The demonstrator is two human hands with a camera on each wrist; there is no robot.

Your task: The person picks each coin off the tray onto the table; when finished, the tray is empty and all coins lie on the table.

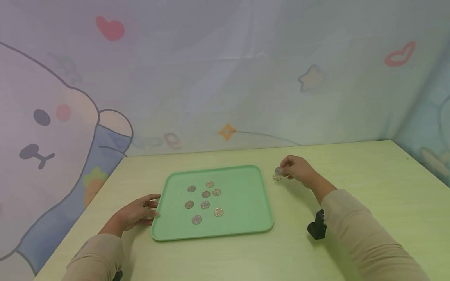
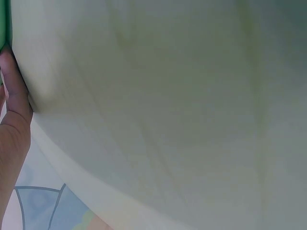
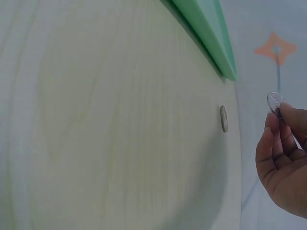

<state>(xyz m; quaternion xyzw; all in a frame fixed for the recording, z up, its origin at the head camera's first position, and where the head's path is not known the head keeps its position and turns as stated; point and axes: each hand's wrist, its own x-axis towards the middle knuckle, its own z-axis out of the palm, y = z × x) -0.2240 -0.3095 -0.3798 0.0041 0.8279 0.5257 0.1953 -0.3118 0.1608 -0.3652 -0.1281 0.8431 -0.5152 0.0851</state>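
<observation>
A green tray (image 1: 242, 195) lies on the table, with several silvery coins (image 1: 205, 205) spread over its left and middle part. At the tray's left edge is my left hand (image 1: 137, 212), its fingers touching the rim; in the left wrist view only part of that hand (image 2: 14, 105) shows. Right of the tray, my right hand (image 1: 298, 169) pinches a coin (image 3: 275, 102) between thumb and fingers, above the table. Another coin (image 1: 276, 177) lies on the tabletop just below it, outside the tray.
The pale wooden table (image 1: 225, 257) reaches back to a printed cloth wall (image 1: 218, 78) with a bear, hearts and stars. A black wrist camera (image 1: 318, 226) hangs beneath the right sleeve (image 1: 369, 234). The left sleeve (image 1: 96, 257) is at lower left.
</observation>
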